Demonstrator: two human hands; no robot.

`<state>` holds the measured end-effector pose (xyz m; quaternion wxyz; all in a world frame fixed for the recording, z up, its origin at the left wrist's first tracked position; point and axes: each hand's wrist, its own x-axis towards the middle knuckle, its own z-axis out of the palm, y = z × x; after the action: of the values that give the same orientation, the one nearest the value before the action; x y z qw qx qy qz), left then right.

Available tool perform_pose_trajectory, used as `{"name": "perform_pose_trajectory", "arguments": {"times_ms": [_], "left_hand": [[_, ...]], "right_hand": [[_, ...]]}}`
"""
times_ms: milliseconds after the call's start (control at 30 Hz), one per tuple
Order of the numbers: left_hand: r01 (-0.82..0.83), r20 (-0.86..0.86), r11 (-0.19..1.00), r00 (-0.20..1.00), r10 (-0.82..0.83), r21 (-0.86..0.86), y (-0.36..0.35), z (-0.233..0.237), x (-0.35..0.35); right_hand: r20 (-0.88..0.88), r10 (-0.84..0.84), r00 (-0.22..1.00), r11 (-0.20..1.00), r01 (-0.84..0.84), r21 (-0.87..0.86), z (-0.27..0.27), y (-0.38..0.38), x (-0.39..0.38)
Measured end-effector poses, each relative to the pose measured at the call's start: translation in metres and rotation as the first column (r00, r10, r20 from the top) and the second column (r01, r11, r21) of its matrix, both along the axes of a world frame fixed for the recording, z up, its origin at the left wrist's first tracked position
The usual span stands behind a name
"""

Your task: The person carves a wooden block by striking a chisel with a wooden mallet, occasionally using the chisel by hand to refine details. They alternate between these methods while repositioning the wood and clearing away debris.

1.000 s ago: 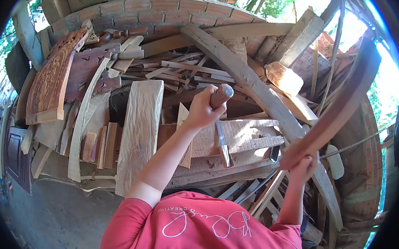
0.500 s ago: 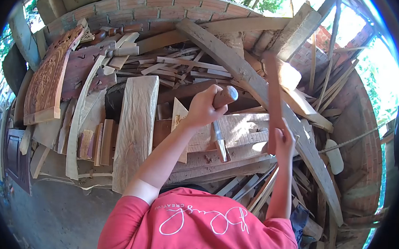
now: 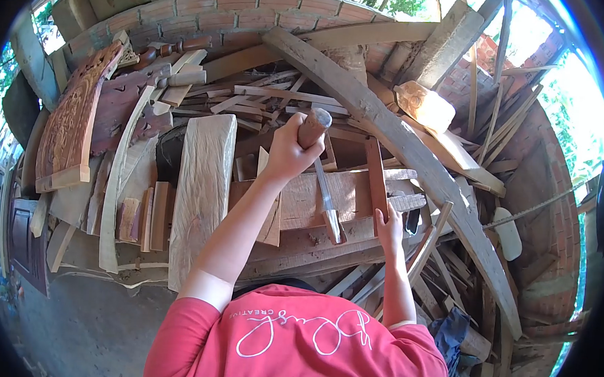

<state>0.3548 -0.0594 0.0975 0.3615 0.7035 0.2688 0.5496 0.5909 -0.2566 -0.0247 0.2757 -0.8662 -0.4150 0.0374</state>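
My left hand (image 3: 289,152) is closed around the wooden handle of a chisel (image 3: 325,193). The chisel leans slightly, its metal blade pointing down to a notch at the front edge of a wooden beam (image 3: 301,205). Wood chips lie beside the notch. To the right, my right hand (image 3: 390,228) grips the near end of a flat reddish-brown wooden bar (image 3: 376,175). The bar points away from me, apart from the chisel handle.
A thick pale plank (image 3: 203,190) lies left of the beam. Carved wooden panels (image 3: 73,118) rest farther left. A long timber (image 3: 387,131) slants across the right, near a plastic jug (image 3: 426,107). Scrap wood lies behind, before a brick wall (image 3: 243,8).
The wooden bar has swung down and left from its raised position, closer to the chisel. My left hand and the chisel handle have shifted slightly left and away from me.
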Motion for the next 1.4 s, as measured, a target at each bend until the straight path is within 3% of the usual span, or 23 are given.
{"name": "perform_pose_trajectory", "arguments": {"times_ms": [167,233,267,333,400,467,533,667,767,867,900,933,967,1000,1067,1100,1133,1167,1200,1267,1300,1333,1400], "left_hand": [[-0.006,0.046,0.999,0.999,0.003,0.052,0.001,-0.005,0.004],[0.004,0.055,0.998,0.998,-0.007,0.064,0.000,-0.006,0.005],[-0.002,0.056,0.998,0.998,-0.001,0.069,0.000,-0.006,0.005],[-0.011,0.056,0.997,0.998,0.007,0.072,-0.001,-0.006,0.004],[-0.003,0.018,0.998,1.000,0.002,0.056,-0.001,-0.005,0.002],[0.002,-0.022,0.999,1.000,-0.001,0.036,-0.003,-0.004,0.000],[0.055,0.055,0.997,0.997,-0.058,0.049,-0.007,-0.003,0.000],[0.069,0.033,0.997,0.997,-0.070,0.027,-0.009,-0.005,-0.004],[0.052,0.005,0.997,0.999,-0.052,0.050,-0.013,-0.001,-0.008],[0.214,0.013,0.972,0.977,-0.214,-0.100,-0.004,-0.005,-0.013],[0.376,0.102,0.905,0.926,-0.362,-0.199,0.002,-0.008,-0.014],[0.529,0.206,0.801,0.848,-0.488,-0.280,0.009,-0.014,-0.015],[0.479,-0.146,0.859,0.851,-0.505,-0.180,0.027,-0.025,-0.022],[0.475,-0.145,0.863,0.854,-0.500,-0.174,0.024,-0.021,-0.031],[0.228,-0.488,0.958,0.825,-0.285,-0.174,0.001,-0.013,-0.051],[0.104,-0.512,0.984,0.843,-0.166,-0.148,0.002,-0.038,-0.055],[-0.003,-0.570,0.958,0.804,-0.169,-0.288,0.003,-0.058,-0.059],[-0.097,-0.643,0.937,0.751,-0.152,-0.335,0.002,-0.074,-0.061],[-0.192,-0.709,0.908,0.690,-0.144,-0.372,-0.001,-0.090,-0.061],[-0.267,-0.744,0.896,0.661,-0.099,-0.356,-0.010,-0.117,-0.060],[-0.340,-0.776,0.879,0.628,-0.052,-0.334,-0.015,-0.124,-0.058],[-0.343,-0.773,0.877,0.632,-0.049,-0.336,-0.021,-0.121,-0.056],[-0.407,-0.752,0.851,0.659,0.022,-0.332,-0.031,-0.114,-0.052]], "right_hand": [[0.067,-0.009,0.998,0.999,0.011,-0.031,0.002,-0.002,-0.002],[0.212,0.053,0.976,0.969,-0.102,0.225,0.005,0.003,0.000],[0.213,0.058,0.975,0.967,-0.107,0.230,0.009,0.005,0.000],[-0.181,0.313,0.932,0.841,-0.184,0.509,0.058,0.013,-0.033],[-0.176,0.409,0.895,0.785,-0.247,0.567,0.073,0.026,-0.051],[-0.187,0.601,0.777,0.632,-0.319,0.707,0.086,0.043,-0.073],[-0.093,0.674,0.733,0.579,-0.446,0.683,0.104,0.057,-0.089],[-0.130,0.786,0.605,0.509,-0.512,0.693,0.136,0.085,-0.120],[-0.089,0.775,0.626,0.521,-0.552,0.651,0.146,0.105,-0.133],[0.050,0.789,0.613,0.426,-0.603,0.675,0.149,0.124,-0.143],[0.200,0.723,0.661,0.440,-0.665,0.604,0.156,0.124,-0.146],[0.203,0.725,0.658,0.436,-0.667,0.604,0.157,0.127,-0.147],[0.014,0.769,0.639,0.434,-0.538,0.722,0.156,0.131,-0.147],[-0.167,0.801,0.575,0.446,-0.386,0.807,0.154,0.136,-0.148],[-0.136,0.809,0.572,0.362,-0.303,0.882,0.152,0.145,-0.146],[-0.228,0.859,0.459,0.405,-0.337,0.850,0.155,0.143,-0.141],[-0.323,0.883,0.340,0.442,-0.376,0.814,0.158,0.142,-0.139],[-0.328,0.919,0.217,0.384,-0.319,0.866,0.161,0.142,-0.142],[-0.329,0.919,0.216,0.385,-0.318,0.867,0.158,0.144,-0.141],[-0.388,0.921,-0.012,0.372,-0.267,0.889,0.148,0.151,-0.136],[-0.442,0.893,0.080,0.444,-0.310,0.841,0.145,0.152,-0.135],[-0.441,0.894,0.077,0.442,-0.316,0.839,0.136,0.156,-0.136],[-0.422,0.892,0.161,0.449,-0.214,0.867,0.115,0.162,-0.145]]}}
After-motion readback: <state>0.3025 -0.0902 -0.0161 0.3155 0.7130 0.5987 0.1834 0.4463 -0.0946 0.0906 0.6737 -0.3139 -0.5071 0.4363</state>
